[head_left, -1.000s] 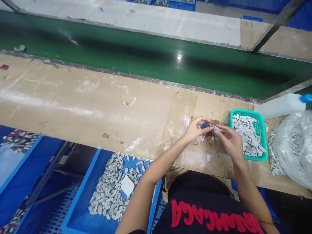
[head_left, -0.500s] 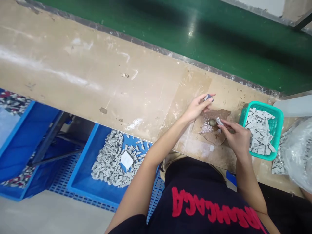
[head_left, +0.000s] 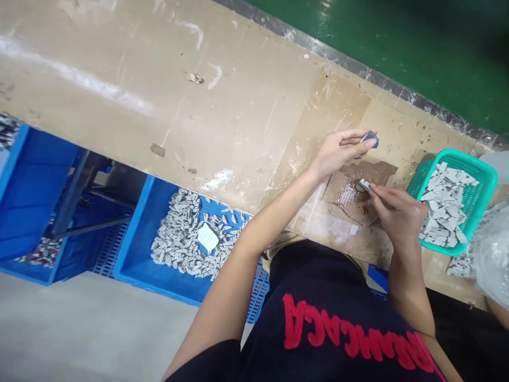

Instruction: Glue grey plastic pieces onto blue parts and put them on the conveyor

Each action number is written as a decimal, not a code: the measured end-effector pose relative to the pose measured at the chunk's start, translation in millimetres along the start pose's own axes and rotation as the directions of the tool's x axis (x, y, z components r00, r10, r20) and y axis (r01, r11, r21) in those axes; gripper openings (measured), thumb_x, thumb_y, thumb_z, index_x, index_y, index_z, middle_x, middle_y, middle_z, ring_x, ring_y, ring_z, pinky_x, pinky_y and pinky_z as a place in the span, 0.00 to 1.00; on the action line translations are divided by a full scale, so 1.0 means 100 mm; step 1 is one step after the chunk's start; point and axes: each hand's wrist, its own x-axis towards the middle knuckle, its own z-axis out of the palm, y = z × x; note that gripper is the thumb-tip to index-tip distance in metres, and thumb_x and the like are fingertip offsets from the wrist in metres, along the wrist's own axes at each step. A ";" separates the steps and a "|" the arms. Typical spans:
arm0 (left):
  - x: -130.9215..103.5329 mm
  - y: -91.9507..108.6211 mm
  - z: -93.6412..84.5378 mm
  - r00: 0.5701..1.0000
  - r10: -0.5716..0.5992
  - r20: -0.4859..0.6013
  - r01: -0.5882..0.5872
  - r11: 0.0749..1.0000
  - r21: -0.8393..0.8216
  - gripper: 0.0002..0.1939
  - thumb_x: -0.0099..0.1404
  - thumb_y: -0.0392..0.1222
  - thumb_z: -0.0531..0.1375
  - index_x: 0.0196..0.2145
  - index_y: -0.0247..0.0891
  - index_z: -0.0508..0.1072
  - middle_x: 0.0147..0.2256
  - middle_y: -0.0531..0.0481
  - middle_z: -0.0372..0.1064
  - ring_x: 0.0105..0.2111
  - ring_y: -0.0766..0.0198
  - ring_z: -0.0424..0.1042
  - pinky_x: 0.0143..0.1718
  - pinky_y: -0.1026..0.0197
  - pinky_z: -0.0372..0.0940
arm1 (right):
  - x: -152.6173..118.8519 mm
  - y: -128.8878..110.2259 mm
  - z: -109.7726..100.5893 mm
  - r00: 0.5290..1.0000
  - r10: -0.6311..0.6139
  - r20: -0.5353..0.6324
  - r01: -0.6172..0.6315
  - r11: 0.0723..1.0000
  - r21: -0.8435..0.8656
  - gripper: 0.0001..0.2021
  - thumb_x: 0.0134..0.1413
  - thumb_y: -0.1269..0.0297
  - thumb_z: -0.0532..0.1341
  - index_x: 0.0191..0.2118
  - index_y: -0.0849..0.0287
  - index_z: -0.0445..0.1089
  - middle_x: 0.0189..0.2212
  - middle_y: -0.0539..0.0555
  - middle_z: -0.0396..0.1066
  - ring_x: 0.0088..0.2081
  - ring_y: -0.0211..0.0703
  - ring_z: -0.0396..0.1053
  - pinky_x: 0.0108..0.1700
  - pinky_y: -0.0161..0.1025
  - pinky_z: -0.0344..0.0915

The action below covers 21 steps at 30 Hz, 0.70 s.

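My left hand (head_left: 336, 153) is closed on a small dark blue-grey block (head_left: 372, 139) with a paler side, held above the table between thumb and fingers. Pinched in the fingertips of my right hand (head_left: 400, 209) is a small whitish-grey flat piece (head_left: 365, 184). Its tip is at a small round dull-metal thing (head_left: 358, 187), partly covered by the piece; I cannot tell whether they touch. That round thing sits on a brown cardboard scrap (head_left: 384, 171) with shiny wet-looking patches. Right of my right hand stands a green plastic basket (head_left: 485, 204) holding many similar whitish pieces (head_left: 445, 204).
Below the table's front edge, a blue bin (head_left: 135, 254) holds many grey-white pieces and a white card (head_left: 207, 237). More blue bins (head_left: 43, 196) stand at the left. A clear plastic bag (head_left: 495, 254) of pieces lies beyond the basket. Green floor lies past the table's far edge.
The view has shifted. My right hand has brought the whitish piece from beside the round thing to over its edge. My left hand still holds the block, now turned differently.
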 end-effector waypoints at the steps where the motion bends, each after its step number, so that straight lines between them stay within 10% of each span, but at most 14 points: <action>1: 0.00 0.00 0.00 1.000 0.003 -0.001 -0.003 1.000 0.002 0.23 0.59 0.52 0.69 0.48 0.35 0.79 0.49 0.43 0.76 0.53 0.53 0.73 0.54 0.52 0.69 | 0.00 0.00 0.00 1.000 -0.004 0.005 0.004 1.000 0.001 0.07 0.59 0.70 0.67 0.42 0.56 0.81 0.36 0.54 0.82 0.36 0.46 0.80 0.39 0.42 0.77; 14: -0.04 0.04 0.04 0.999 -0.016 -0.051 0.014 0.999 -0.043 0.18 0.59 0.47 0.70 0.44 0.35 0.78 0.42 0.47 0.77 0.47 0.56 0.77 0.51 0.54 0.71 | -0.02 0.00 -0.01 0.998 0.028 0.061 -0.028 1.000 -0.002 0.09 0.60 0.68 0.67 0.45 0.51 0.80 0.38 0.52 0.82 0.37 0.46 0.80 0.40 0.43 0.77; 21: -0.05 0.03 0.03 0.997 -0.015 -0.076 0.007 0.994 -0.110 0.22 0.53 0.47 0.74 0.42 0.34 0.77 0.39 0.47 0.76 0.46 0.55 0.77 0.51 0.53 0.70 | -0.03 0.00 -0.04 0.984 0.072 -0.163 -0.067 0.997 0.035 0.14 0.58 0.69 0.68 0.49 0.48 0.79 0.38 0.52 0.81 0.37 0.47 0.79 0.41 0.44 0.77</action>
